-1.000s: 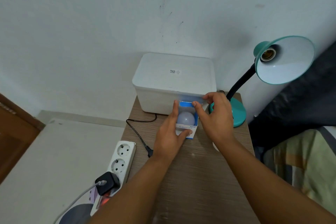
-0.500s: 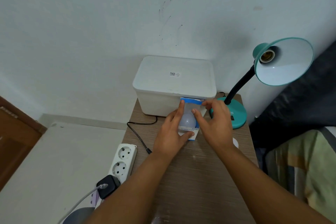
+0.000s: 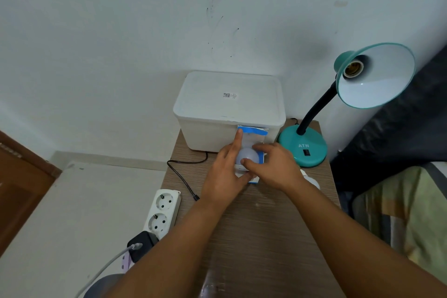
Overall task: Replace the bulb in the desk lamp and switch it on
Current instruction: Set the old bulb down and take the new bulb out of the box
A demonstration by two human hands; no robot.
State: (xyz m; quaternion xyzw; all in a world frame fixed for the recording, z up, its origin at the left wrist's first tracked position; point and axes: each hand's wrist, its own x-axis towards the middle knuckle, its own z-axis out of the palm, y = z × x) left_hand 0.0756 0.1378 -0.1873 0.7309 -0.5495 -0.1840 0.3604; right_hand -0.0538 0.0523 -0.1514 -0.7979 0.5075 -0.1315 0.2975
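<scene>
A white bulb (image 3: 247, 154) sits in an open blue-and-white carton (image 3: 252, 131) standing on the wooden table (image 3: 254, 220), in front of a white lidded box. My left hand (image 3: 223, 174) grips the carton's left side, forefinger stretched up along its flap. My right hand (image 3: 273, 167) has thumb and fingers pinched on the bulb's dome. The teal desk lamp (image 3: 303, 146) stands at the table's right rear; its shade (image 3: 377, 77) faces me and its socket (image 3: 353, 69) holds no bulb. A black rocker switch (image 3: 306, 152) is on the base.
The white lidded box (image 3: 229, 109) stands against the wall. A white power strip (image 3: 162, 210) with a black plug (image 3: 141, 244) hangs off the table's left edge. A black cord end (image 3: 196, 198) lies on the table. A small white object (image 3: 312, 180) shows behind my right wrist. Bedding lies at the right.
My right hand has come off the carton's top flap and down onto the bulb. My left forefinger has stretched up along the flap. The carton stays in place.
</scene>
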